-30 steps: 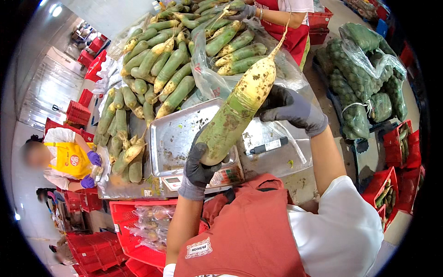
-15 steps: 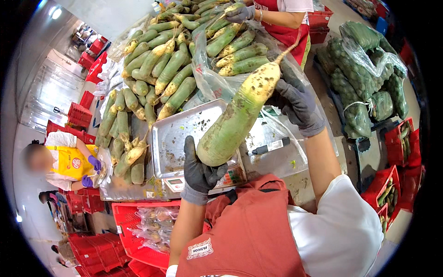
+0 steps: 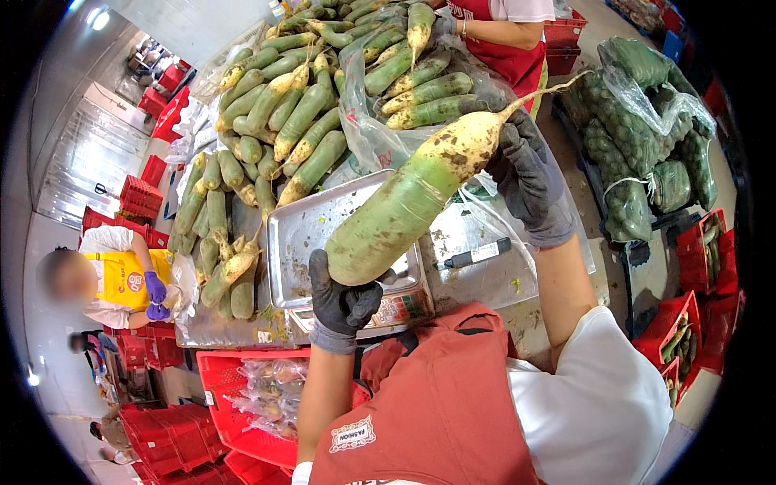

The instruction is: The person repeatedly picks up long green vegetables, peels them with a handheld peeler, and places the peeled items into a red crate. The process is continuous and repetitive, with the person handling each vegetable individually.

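A long, soil-specked green-and-cream radish [image 3: 404,206] is held aslant above a shallow silver metal tray [image 3: 295,242]. Its blunt green end is cupped by the curled fingers of the grey-gloved left hand [image 3: 343,307]; its tapered end is gripped by the bent, partly hidden fingers of the grey-gloved right hand [image 3: 533,178]. Both ends are best kept supported.
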{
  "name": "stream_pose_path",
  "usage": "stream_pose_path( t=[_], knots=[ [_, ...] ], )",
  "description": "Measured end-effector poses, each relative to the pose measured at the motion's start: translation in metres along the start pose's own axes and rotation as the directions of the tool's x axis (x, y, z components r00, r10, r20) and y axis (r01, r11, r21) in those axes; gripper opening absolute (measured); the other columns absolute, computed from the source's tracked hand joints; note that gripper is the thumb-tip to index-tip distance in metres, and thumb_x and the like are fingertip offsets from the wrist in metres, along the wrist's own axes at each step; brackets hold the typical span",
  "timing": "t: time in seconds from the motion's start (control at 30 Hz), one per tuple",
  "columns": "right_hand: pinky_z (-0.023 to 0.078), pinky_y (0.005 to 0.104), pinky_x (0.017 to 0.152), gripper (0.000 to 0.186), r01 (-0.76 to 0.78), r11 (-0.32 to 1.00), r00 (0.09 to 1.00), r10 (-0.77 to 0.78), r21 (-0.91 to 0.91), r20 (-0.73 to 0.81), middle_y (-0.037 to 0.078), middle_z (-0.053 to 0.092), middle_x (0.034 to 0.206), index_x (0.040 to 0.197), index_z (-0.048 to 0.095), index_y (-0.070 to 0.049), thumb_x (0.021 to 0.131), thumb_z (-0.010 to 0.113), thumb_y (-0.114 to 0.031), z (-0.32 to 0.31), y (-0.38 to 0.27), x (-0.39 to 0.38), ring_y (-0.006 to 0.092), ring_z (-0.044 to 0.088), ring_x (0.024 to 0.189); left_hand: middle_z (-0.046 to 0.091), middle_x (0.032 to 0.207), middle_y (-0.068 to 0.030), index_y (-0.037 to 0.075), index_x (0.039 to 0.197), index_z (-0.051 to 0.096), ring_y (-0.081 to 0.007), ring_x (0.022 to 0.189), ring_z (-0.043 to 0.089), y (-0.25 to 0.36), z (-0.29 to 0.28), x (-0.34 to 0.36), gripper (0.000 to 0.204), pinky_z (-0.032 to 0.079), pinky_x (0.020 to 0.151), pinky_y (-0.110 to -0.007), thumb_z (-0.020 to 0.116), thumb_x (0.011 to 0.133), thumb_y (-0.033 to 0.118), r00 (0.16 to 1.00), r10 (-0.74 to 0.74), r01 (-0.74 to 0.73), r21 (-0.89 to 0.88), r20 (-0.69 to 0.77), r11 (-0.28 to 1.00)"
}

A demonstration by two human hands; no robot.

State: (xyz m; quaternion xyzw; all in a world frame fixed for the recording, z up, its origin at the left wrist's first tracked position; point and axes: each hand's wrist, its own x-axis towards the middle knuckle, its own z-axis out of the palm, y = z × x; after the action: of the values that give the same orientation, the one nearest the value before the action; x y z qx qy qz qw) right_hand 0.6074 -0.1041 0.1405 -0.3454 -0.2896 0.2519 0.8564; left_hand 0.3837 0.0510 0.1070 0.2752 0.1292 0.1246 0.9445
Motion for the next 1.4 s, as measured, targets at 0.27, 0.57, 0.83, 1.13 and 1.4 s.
stream_pose_path(
  t=[0.27,0.57,0.83,1.13,1.4],
  knots=[
    [0.046,0.0282,0.082,0.040,-0.064,0.997,0.998,0.064,-0.040,0.004,0.006,0.056,0.108,0.120,0.045,-0.004,0.088,0.050,-0.027,0.003,-0.005,-0.001,0.0142,0.056,0.095,0.060,0.085,-0.0209,0.007,0.116,0.048,-0.0253,0.033,0.048,-0.003,0.021,0.008,0.068,0.037,0.025,-0.028,0.036,0.080,0.063,0.945,0.052,-0.080,-0.073,-0.323,0.994],
    [0.049,0.0263,0.074,0.035,-0.076,0.985,0.990,0.056,-0.154,-0.131,0.006,0.057,0.100,0.113,0.050,-0.003,0.085,0.054,-0.024,-0.004,-0.002,0.001,0.0128,0.058,0.084,0.059,0.081,-0.0232,0.007,0.121,0.042,-0.0258,0.037,0.053,-0.002,0.000,0.001,0.075,0.040,0.027,-0.028,0.031,0.079,0.067,0.974,-0.221,0.219,-0.054,-0.050,0.974],
    [0.050,0.0270,0.071,0.060,-0.015,0.979,0.987,-0.017,-0.201,-0.158,0.005,0.056,0.095,0.113,0.040,-0.003,0.062,0.072,0.002,0.017,0.019,0.000,0.0144,0.058,0.082,0.056,0.053,-0.0177,-0.005,0.096,0.055,-0.0174,0.023,0.038,-0.005,0.020,-0.003,0.097,0.032,0.023,-0.025,0.015,0.070,0.080,0.959,-0.241,0.273,0.264,-0.147,0.925],
    [0.045,0.0264,0.071,0.029,0.164,0.896,0.925,-0.285,-0.414,-0.252,0.008,0.058,0.095,0.103,0.052,0.002,0.085,0.055,-0.021,0.010,0.033,0.014,0.0149,0.055,0.080,0.057,0.055,-0.0186,-0.004,0.100,0.054,-0.0172,0.025,0.040,-0.008,0.024,-0.011,0.099,0.032,0.024,-0.025,0.016,0.068,0.082,0.959,-0.195,0.250,0.295,-0.204,0.922],
    [0.048,0.0249,0.069,0.042,0.026,0.749,0.934,-0.254,-0.662,-0.250,0.008,0.058,0.098,0.114,0.051,0.000,0.090,0.043,-0.035,-0.026,0.037,0.026,0.0124,0.057,0.082,0.060,0.070,-0.0209,0.002,0.112,0.050,-0.0213,0.027,0.043,-0.011,0.040,-0.003,0.080,0.040,0.027,-0.026,0.023,0.079,0.070,0.937,-0.186,0.183,-0.039,-0.296,0.982]
  ],
)
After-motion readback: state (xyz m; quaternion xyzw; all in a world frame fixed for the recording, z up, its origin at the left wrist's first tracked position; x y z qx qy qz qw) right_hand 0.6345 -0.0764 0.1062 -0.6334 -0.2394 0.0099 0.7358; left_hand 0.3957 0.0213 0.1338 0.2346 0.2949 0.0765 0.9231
